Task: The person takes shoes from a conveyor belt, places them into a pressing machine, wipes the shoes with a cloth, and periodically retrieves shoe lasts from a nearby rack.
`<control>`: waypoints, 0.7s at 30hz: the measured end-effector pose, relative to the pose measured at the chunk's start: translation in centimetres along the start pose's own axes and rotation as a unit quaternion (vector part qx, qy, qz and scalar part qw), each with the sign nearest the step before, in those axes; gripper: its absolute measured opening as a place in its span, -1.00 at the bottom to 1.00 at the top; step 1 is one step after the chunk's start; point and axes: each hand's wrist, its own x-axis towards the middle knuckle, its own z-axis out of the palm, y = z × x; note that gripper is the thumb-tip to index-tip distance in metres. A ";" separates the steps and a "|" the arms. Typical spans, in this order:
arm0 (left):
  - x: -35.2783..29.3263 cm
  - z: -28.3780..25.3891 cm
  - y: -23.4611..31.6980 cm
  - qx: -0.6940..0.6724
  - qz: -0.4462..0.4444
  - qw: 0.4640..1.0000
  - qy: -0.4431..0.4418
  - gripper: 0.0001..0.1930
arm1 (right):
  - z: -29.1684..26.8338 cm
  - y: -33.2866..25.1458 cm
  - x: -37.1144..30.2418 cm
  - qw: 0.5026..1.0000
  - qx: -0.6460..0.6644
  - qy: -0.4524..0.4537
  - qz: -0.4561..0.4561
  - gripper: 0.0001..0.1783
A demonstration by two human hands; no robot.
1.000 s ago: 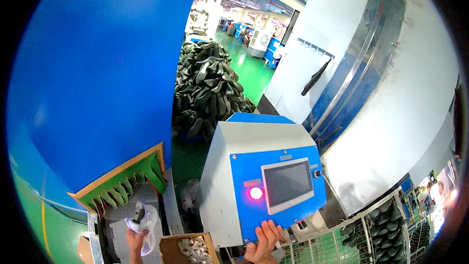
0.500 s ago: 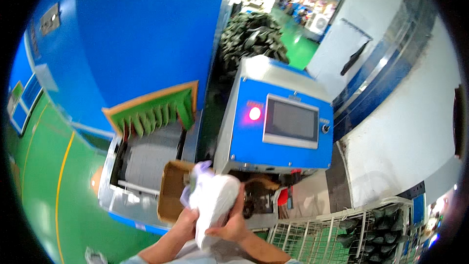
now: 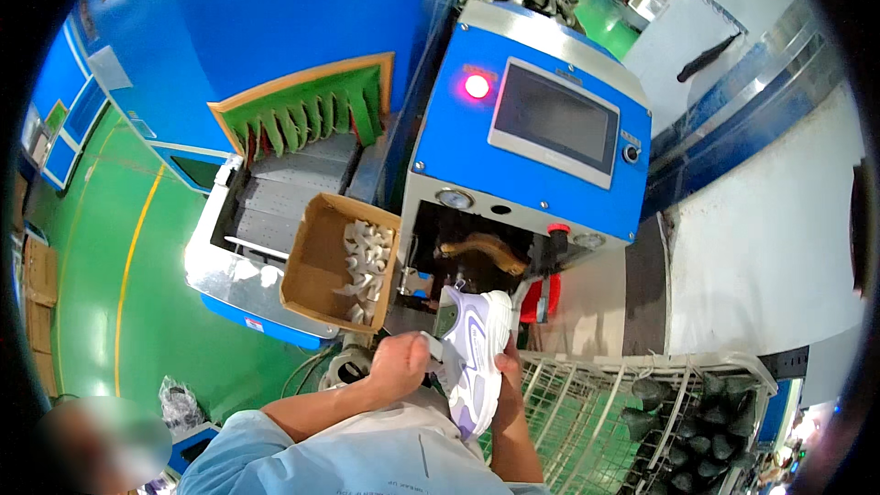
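A white and lavender sneaker (image 3: 475, 353) is held upright on its side edge in front of my body, toe end up, its side panel facing left. My right hand (image 3: 507, 371) grips it along the white sole, with the fingers partly hidden behind the shoe. Beside the shoe's opening, my left hand (image 3: 401, 365) is closed like a fist. A small pale piece (image 3: 433, 346) sticks out of its fingers against the shoe; its kind is unclear. Just beyond stands the blue machine (image 3: 458, 147), with a dark opening below its screen.
An open cardboard box (image 3: 307, 252) with several white curled pieces (image 3: 367, 261) sits left of the machine. Behind it lies a conveyor (image 3: 298, 188) under a green strip curtain (image 3: 307, 110). At right is a wire cart (image 3: 587, 408) holding dark shoe lasts (image 3: 701, 431).
The sneaker has turned from sole toward me to side panel showing, and sits farther right. My left hand has come off the sole to the shoe's opening. The view has tilted downward.
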 end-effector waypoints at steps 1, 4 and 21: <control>-0.4 -0.1 -2.2 0.026 0.040 0.998 0.039 -0.71 | -0.6 0.7 -0.9 0.999 0.032 0.027 0.014 -0.08; 1.7 0.2 -4.1 -0.371 -0.248 0.895 0.014 -0.76 | -2.1 0.6 -2.8 0.980 0.193 0.035 0.043 -0.16; 5.1 1.3 -5.9 -0.431 -0.276 0.801 -0.311 -0.53 | 0.8 -1.4 -1.0 0.977 -0.196 -0.004 0.084 0.25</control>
